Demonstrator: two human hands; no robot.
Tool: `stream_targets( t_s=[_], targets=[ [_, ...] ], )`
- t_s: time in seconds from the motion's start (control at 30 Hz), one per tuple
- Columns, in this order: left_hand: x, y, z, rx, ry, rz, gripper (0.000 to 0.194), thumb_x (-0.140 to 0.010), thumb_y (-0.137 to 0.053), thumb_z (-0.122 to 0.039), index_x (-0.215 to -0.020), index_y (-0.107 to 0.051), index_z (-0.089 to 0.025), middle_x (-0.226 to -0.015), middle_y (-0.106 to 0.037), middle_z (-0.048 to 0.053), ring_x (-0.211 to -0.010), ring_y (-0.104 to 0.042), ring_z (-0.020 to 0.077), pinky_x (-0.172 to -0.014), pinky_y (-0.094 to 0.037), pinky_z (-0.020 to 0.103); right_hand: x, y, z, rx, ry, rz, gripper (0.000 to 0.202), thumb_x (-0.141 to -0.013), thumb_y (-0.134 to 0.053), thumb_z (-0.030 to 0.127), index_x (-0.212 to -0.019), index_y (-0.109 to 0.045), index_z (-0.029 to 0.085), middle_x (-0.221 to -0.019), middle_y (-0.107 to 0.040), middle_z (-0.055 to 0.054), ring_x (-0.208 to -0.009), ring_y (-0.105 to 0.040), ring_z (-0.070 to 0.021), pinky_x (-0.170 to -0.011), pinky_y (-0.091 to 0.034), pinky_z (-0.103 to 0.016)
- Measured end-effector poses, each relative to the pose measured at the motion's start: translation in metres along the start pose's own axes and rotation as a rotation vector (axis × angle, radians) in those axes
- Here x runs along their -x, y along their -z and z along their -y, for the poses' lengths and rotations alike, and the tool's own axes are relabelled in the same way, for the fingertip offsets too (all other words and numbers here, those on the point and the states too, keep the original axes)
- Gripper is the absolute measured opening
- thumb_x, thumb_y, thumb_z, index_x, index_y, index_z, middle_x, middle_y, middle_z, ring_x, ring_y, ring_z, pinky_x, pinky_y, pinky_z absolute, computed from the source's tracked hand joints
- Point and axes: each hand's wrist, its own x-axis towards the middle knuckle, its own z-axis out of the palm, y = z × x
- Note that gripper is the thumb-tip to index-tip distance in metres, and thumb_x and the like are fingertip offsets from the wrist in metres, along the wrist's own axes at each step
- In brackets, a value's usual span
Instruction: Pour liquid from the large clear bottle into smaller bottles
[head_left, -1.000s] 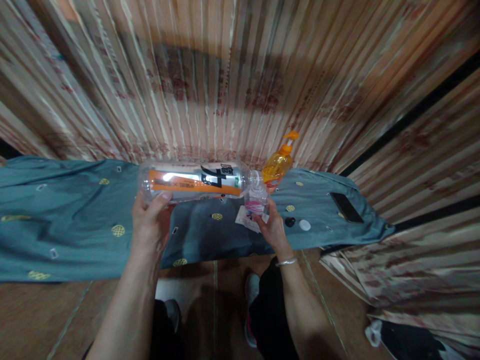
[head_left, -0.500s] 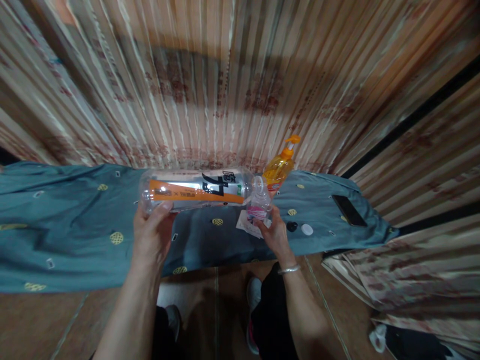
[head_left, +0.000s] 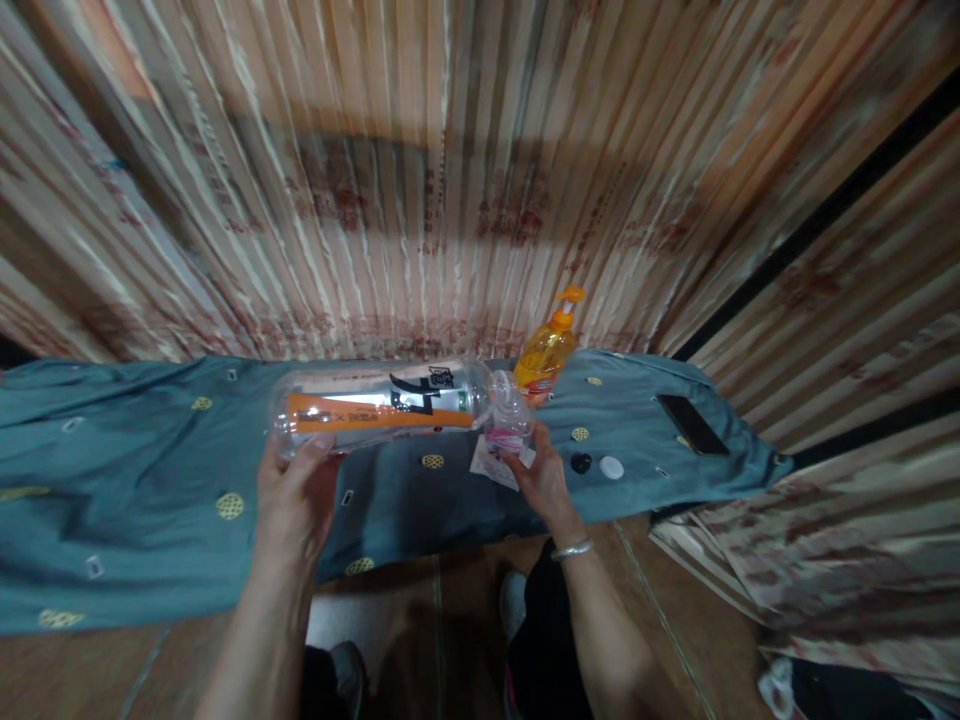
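Note:
A large clear plastic bottle (head_left: 382, 400) with an orange, silver and black label lies nearly level in the air, its neck to the right. My left hand (head_left: 296, 490) is closed round its base end from below. In my right hand (head_left: 544, 475) is a small clear bottle (head_left: 510, 420) with a pink label, held roughly upright. The big bottle's neck meets the small bottle near its top; whether any liquid passes between them I cannot tell. Just behind stands an orange pump bottle (head_left: 546, 355) with yellow-orange liquid.
Teal patterned cloth (head_left: 165, 470) covers the long table. Right of my right hand lie a black cap (head_left: 581, 462) and a white cap (head_left: 611, 467). A black phone (head_left: 691, 424) rests farther right. A pale paper packet (head_left: 495, 467) lies below the small bottle. Pleated curtains (head_left: 360, 180) hang behind.
The view has tilted slightly, so everything sits a little lower and mostly farther left. Both hands keep their hold on the bottles, with the necks still together.

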Motion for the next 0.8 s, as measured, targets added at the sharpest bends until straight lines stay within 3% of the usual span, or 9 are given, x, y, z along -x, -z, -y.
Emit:
stream_targets(
  t_s=[0.37,0.57,0.8],
  targets=[
    [0.0007,0.0026,-0.0023,-0.042,0.016,-0.009,0.043,-0.056,-0.091,-0.03,-0.097,-0.08,-0.03,-0.088,-0.079,0.001,-0.086,-0.073,0.0248,-0.083,-0.06,0.036,0.0026,-0.0052,-0.003,0.003,-0.016,-0.001,0.062,-0.088,-0.067,0.046,-0.139,-0.05,0.015,-0.126,-0.072,-0.021,-0.113,-0.071,-0.0367,-0.095,-0.058,-0.052],
    [-0.0025,0.0088,0.002,-0.058,0.014,-0.016,0.057,-0.056,-0.094,-0.034,-0.11,-0.077,-0.03,-0.086,-0.077,-0.001,-0.081,-0.071,0.0207,-0.085,-0.058,0.033,0.0044,-0.0094,-0.0055,-0.011,-0.038,-0.019,0.061,-0.088,-0.067,0.047,-0.138,-0.052,0.016,-0.125,-0.072,-0.019,-0.112,-0.072,-0.0349,-0.095,-0.059,-0.051],
    [-0.0003,0.0012,-0.0015,-0.046,0.047,-0.076,0.068,-0.046,-0.096,-0.031,-0.111,-0.076,-0.026,-0.086,-0.076,-0.001,-0.081,-0.069,0.0211,-0.089,-0.055,0.036,0.0053,-0.0098,-0.0045,-0.009,-0.031,-0.023,0.063,-0.09,-0.064,0.054,-0.139,-0.052,0.015,-0.125,-0.073,-0.019,-0.112,-0.072,-0.034,-0.094,-0.06,-0.049]
  ],
)
